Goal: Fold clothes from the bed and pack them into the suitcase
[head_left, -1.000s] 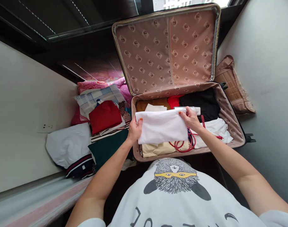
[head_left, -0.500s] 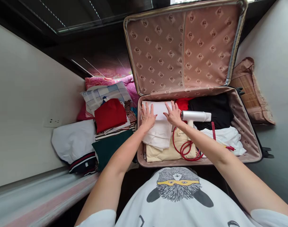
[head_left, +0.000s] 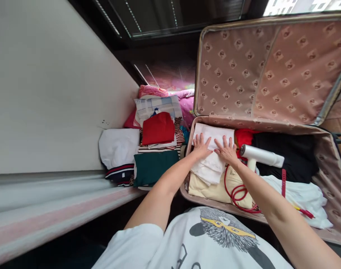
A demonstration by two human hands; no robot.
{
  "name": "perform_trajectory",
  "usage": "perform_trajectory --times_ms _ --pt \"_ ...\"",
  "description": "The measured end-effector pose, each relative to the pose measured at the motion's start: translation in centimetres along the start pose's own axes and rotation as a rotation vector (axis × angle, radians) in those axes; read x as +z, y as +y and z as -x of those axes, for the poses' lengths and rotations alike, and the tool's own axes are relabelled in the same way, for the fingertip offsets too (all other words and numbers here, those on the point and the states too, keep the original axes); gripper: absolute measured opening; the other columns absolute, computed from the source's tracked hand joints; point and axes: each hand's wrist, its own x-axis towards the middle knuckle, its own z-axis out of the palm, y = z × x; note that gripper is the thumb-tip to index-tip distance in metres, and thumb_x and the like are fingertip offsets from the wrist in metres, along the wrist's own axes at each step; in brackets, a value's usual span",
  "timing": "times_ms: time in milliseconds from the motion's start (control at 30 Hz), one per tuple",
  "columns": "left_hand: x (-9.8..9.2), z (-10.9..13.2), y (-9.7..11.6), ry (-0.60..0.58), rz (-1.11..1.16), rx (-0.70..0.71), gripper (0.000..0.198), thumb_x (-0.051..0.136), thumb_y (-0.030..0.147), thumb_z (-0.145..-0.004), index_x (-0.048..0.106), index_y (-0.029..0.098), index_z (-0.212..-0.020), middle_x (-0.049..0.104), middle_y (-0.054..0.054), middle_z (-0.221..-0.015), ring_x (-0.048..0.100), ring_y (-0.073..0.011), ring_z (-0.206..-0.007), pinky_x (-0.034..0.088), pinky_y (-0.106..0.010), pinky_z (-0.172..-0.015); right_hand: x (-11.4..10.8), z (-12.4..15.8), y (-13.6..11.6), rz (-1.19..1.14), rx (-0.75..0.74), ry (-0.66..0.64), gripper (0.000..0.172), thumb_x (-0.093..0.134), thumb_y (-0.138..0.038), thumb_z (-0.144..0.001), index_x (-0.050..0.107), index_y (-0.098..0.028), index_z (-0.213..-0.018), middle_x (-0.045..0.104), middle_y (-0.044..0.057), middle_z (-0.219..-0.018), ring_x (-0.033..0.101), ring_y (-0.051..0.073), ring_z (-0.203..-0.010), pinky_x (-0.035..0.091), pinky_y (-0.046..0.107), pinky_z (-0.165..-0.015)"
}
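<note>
An open suitcase [head_left: 328, 157] with a patterned pink lining lies before me, its lid [head_left: 260, 71] standing up. My left hand [head_left: 200, 146] and my right hand [head_left: 228, 150] rest flat, fingers spread, on a folded white garment [head_left: 212, 131] in the case's far left corner. Beneath it lie more white cloth [head_left: 208, 172] and a beige garment [head_left: 215, 190]. A white hair dryer [head_left: 261, 156] with a coiled red cord [head_left: 237, 192] sits just right of my right hand.
Red [head_left: 244, 136], black [head_left: 288, 153] and white clothes [head_left: 299, 198] fill the rest of the case. Left of it stands a pile: a red garment [head_left: 158, 129], a dark green one [head_left: 153, 167], a white pillow [head_left: 118, 147], pink bedding [head_left: 170, 93]. A pale wall [head_left: 52, 86] runs along the left.
The white garment, held up in both hands a second ago, now lies in the case's far left corner under my flat palms. The view has swung left.
</note>
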Motion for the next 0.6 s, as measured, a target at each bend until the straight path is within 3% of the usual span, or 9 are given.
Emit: perform_trajectory --times_ms 67,133,200,300,400,533,600 --pt "-1.1 3.0 -0.8 0.082 0.087 0.157 0.078 0.074 0.041 -0.089 0.045 0.018 -0.159 0.021 -0.023 -0.172 0.014 -0.0468 -0.160 0.025 -0.067 -0.125 -0.5 1.5 -0.2 0.013 0.018 0.036 0.062 0.044 -0.052 -0.103 0.041 -0.034 -0.162 0.024 0.016 -0.173 0.021 0.050 -0.154 0.034 0.073 -0.110" --pt "-2.4 6.4 -3.0 0.241 0.173 0.292 0.058 0.065 0.036 -0.095 0.055 0.019 -0.150 0.036 -0.020 -0.165 0.031 -0.0362 -0.156 0.033 -0.055 -0.126 -1.1 3.7 -0.4 0.012 0.057 0.085 0.062 0.044 -0.051 -0.103 0.043 -0.030 -0.162 0.031 0.019 -0.169 0.026 0.048 -0.153 0.036 0.069 -0.110" --pt "-4.1 9.4 -6.8 0.403 0.214 0.268 0.047 0.058 0.032 -0.098 0.060 0.019 -0.143 0.047 -0.017 -0.157 0.044 -0.0291 -0.148 0.037 -0.047 -0.125 -1.8 6.1 -0.7 -0.006 0.090 0.130 0.063 0.044 -0.050 -0.103 0.043 -0.026 -0.161 0.036 0.022 -0.166 0.031 0.046 -0.151 0.040 0.067 -0.108" --pt "-6.8 11.7 -14.1 0.522 0.166 -0.060 0.045 0.059 0.026 -0.095 0.062 0.015 -0.139 0.052 -0.020 -0.150 0.049 -0.0315 -0.143 0.038 -0.048 -0.123 -2.8 9.5 -1.2 -0.061 0.109 0.191 0.063 0.044 -0.051 -0.102 0.044 -0.023 -0.159 0.042 0.023 -0.160 0.040 0.044 -0.144 0.045 0.065 -0.103" --pt "-9.1 11.0 -20.8 0.540 0.106 -0.409 0.053 0.064 0.030 -0.094 0.058 0.014 -0.144 0.044 -0.022 -0.158 0.041 -0.0376 -0.149 0.035 -0.054 -0.123 -3.4 11.7 -2.1 -0.126 0.111 0.264 0.060 0.044 -0.050 -0.101 0.047 -0.023 -0.155 0.050 0.023 -0.151 0.047 0.042 -0.137 0.047 0.063 -0.102" --pt "-12.1 7.6 -25.9 0.558 0.283 -0.881 0.060 0.062 0.041 -0.096 0.051 0.011 -0.147 0.046 -0.027 -0.157 0.043 -0.0408 -0.148 0.035 -0.061 -0.120 -3.3 13.7 -3.7 -0.209 0.059 0.339 0.054 0.046 -0.045 -0.100 0.052 -0.020 -0.147 0.054 0.022 -0.144 0.051 0.038 -0.133 0.045 0.061 -0.106" --pt "-13.4 6.1 -27.3 0.527 0.372 -0.974 0.064 0.072 0.041 -0.090 0.052 0.009 -0.142 0.054 -0.030 -0.149 0.050 -0.0433 -0.142 0.039 -0.064 -0.116 -3.1 14.7 -4.4 -0.260 0.046 0.358 0.050 0.048 -0.045 -0.099 0.056 -0.018 -0.141 0.056 0.022 -0.140 0.053 0.037 -0.131 0.047 0.060 -0.107"
